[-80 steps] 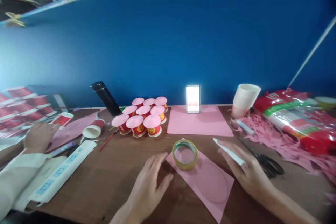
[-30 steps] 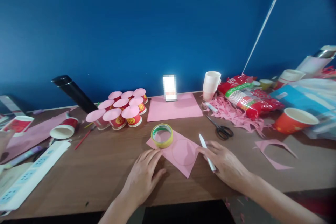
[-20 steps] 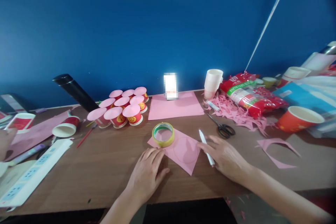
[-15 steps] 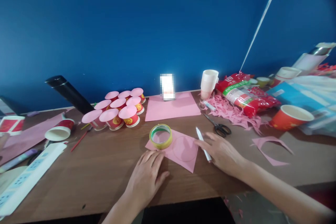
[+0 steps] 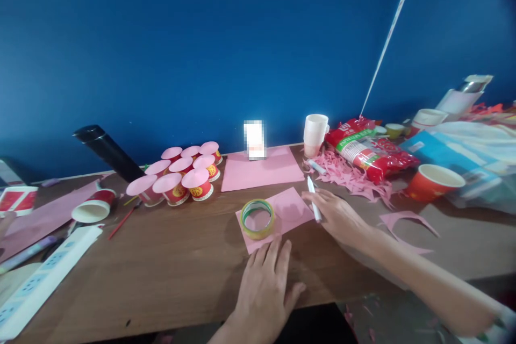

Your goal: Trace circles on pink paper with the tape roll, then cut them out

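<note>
My left hand point(image 5: 266, 282) lies open and flat at the table's front, fingers spread, with the fingertips at the lower edge of a pink paper piece point(image 5: 288, 227). A roll of clear yellowish tape point(image 5: 257, 219) rests on the left part of that paper, just beyond those fingers. To its right, a faint drawn circle shows on the paper. My right hand point(image 5: 336, 214) has a white marker pen point(image 5: 314, 200) between its fingers, the pen's tip pointing away from me. This hand is at the paper's right corner.
Several red cups topped with pink paper discs point(image 5: 196, 177) stand at left, near a leaning black bottle point(image 5: 108, 153). Behind lies a large pink sheet point(image 5: 262, 173). Pink shreds point(image 5: 350, 177), a red cup bag point(image 5: 371, 148), an orange cup point(image 5: 435, 183) and a power strip point(image 5: 50, 274) flank the work area.
The pink paper has turned counterclockwise, and the tape roll has shifted right with it. My left hand has moved right and nearer to me. The marker pen has moved slightly away with my right hand.
</note>
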`<state>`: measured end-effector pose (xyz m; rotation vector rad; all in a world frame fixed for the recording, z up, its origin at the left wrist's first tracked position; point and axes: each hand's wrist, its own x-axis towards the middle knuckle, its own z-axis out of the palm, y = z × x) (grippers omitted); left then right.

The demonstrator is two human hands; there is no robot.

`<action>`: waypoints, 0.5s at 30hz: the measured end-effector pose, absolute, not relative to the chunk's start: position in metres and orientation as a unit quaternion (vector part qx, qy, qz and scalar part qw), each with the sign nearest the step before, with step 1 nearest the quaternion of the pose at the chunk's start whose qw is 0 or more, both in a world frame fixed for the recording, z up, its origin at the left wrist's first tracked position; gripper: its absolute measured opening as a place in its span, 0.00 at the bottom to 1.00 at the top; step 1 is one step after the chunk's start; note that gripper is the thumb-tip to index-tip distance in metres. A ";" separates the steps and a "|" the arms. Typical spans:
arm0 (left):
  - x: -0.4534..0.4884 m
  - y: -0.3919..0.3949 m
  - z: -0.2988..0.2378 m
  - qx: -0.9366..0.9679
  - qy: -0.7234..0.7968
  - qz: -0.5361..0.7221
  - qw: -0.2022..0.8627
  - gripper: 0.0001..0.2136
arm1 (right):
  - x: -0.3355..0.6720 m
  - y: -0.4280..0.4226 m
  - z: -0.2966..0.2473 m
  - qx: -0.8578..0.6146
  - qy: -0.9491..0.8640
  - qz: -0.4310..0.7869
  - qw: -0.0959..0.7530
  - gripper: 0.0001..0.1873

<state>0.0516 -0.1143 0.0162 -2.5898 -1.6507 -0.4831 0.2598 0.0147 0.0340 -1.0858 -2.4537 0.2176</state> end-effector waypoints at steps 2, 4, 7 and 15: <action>0.030 -0.110 0.028 -0.833 -0.511 -0.214 0.009 0.18 | 0.260 -0.005 0.037 -0.382 -0.890 0.100 0.226 0.29; -0.001 -0.098 0.038 -0.783 -0.569 -0.250 0.020 0.12 | 0.260 -0.024 0.036 -0.372 -0.894 0.119 0.220 0.23; -0.046 -0.073 0.042 -0.720 -0.649 -0.244 0.031 0.12 | 0.256 -0.045 0.032 -0.358 -0.900 0.135 0.210 0.14; -0.071 -0.027 0.021 -0.809 -0.552 -0.190 -0.069 0.21 | 0.226 -0.052 0.023 -0.334 -0.923 0.123 0.144 0.18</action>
